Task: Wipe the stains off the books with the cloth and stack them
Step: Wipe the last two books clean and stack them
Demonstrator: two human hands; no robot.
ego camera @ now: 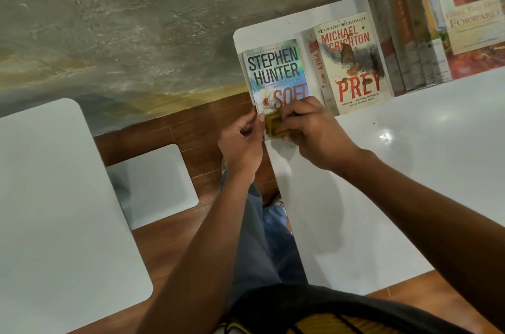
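Observation:
A Stephen Hunter paperback (276, 71) lies flat near the left edge of the white table (410, 170). My right hand (308, 129) presses a folded olive-yellow cloth (276, 126) onto its lower cover. My left hand (241, 142) pinches the book's lower left edge. Right of it lies a Michael Crichton "Prey" paperback (355, 66) with brown stains on its cover. A small reddish mark shows on the Hunter cover just above the cloth.
A tall stack of books (407, 41) with a "Forward" cover (470, 6) on top stands at the table's far right. Another white table (54, 210) and a white stool (155, 183) are at left. Wooden floor (205, 126) and a concrete wall (136, 19) lie beyond.

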